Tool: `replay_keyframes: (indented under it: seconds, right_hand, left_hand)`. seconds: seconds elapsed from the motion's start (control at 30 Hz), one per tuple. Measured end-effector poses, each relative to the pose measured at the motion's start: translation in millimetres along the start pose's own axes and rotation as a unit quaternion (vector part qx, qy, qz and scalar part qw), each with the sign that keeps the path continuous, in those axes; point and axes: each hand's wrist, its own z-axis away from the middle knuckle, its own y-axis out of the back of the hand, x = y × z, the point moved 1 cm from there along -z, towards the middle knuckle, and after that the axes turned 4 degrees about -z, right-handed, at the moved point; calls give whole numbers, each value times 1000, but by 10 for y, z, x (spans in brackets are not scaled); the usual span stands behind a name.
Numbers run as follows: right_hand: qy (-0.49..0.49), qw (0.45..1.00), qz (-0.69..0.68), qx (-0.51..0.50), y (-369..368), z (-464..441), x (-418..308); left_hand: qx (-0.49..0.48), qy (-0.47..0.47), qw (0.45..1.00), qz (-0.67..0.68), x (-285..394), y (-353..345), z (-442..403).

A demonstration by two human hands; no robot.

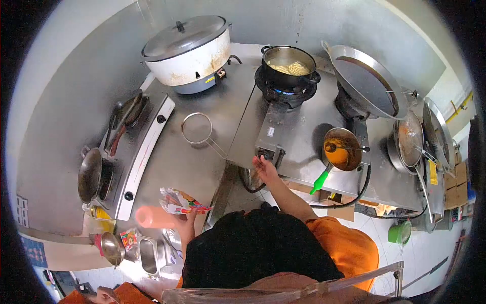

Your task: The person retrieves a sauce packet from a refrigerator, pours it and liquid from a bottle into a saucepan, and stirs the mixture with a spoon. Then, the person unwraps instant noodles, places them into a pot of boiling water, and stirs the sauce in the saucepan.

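My left hand [188, 226] holds a crumpled red and white packet [183, 201] at its fingertips, over the left counter. Beside it, partly behind my hand, is a pinkish-orange bottle [150, 217]. My right hand [265, 169] is at the stove's black knob [264, 154]; its fingers are bent, and I cannot make out whether they grip the knob. Behind the knob, a black pot [287, 71] with noodles in it stands on a burner with a blue flame. A saucepan [340, 148] with orange contents, a ladle and a green handle sits to the right.
A large rice cooker [190, 63] stands at the back left. A strainer [197, 127] lies on the steel counter. Woks [362, 81] line the right side. Pans [90, 175] rest on the left stove. A metal tray [148, 256] is lower left, near another person's orange clothing [132, 293].
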Motion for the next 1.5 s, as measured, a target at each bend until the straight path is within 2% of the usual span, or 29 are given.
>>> replay_keyframes:
  seconds: [0.13, 0.27, 0.43, 0.53, 0.6, 0.67, 0.77, 0.83, 0.87, 0.9, 0.93, 1.0, 1.03, 1.07, 1.13, 1.17, 1.27, 1.33, 1.37, 1.5]
  right_hand:
    - [7, 1000, -4, -7, -26, 33, 9]
    - [4, 1000, -9, -24, 13, -3, 19]
    - [-27, 999, -14, -12, -3, 27, 16]
    - [-75, 996, 12, -52, -74, 191, 33]
    - [-133, 988, 54, -51, -55, 296, 129]
    - [-202, 971, 111, -55, -22, 385, 266]
    - [-323, 915, 225, -90, 39, 409, 436]
    - [-364, 877, 304, -82, -63, 494, 552]
    - [-367, 846, 367, -123, -100, 507, 601]
    - [-376, 821, 413, -116, -53, 481, 670]
    - [-411, 810, 398, -131, -25, 456, 704]
    - [-412, 755, 486, -155, -236, 504, 850]
    - [-425, 737, 499, -168, -235, 447, 862]
    - [-432, 722, 510, -179, -261, 439, 926]
    - [-419, 707, 540, -184, -430, 523, 1071]
    - [-408, 704, 552, -184, -505, 546, 1119]
    - [-401, 669, 600, -180, -635, 641, 1361]
    - [-410, 641, 614, -210, -651, 635, 1473]
    - [-413, 629, 619, -223, -642, 638, 1517]
    - [-411, 598, 642, -249, -598, 680, 1636]
  left_hand:
    - [5, -24, 1000, 9, 156, -117, 35]
    - [-12, -23, 1000, -10, -152, 100, -57]
    - [-4, -37, 999, -5, -94, 50, -45]
    - [-2, -25, 1000, 0, -61, 62, -45]
    - [-2, -53, 999, -10, 92, 13, -5]
    - [4, -64, 998, -25, 152, 11, 15]
    - [43, -67, 994, -78, 188, 189, 146]
    - [81, -90, 986, -118, 214, 327, 280]
    - [101, -106, 981, -129, 184, 418, 353]
    - [113, -102, 976, -155, 242, 496, 444]
    - [122, -97, 971, -181, 324, 555, 532]
    - [227, -147, 952, -145, 537, 626, 677]
    - [268, -152, 924, -227, 550, 723, 769]
    - [317, -158, 900, -255, 545, 836, 885]
    - [398, -168, 848, -305, 547, 1016, 1074]
    - [447, -168, 806, -349, 621, 1060, 1179]
    - [552, -149, 742, -349, 582, 1524, 1382]
    - [566, -157, 700, -406, 606, 1919, 1412]
    - [562, -149, 700, -415, 592, 2136, 1387]
    - [507, -109, 649, -556, 791, 2641, 990]
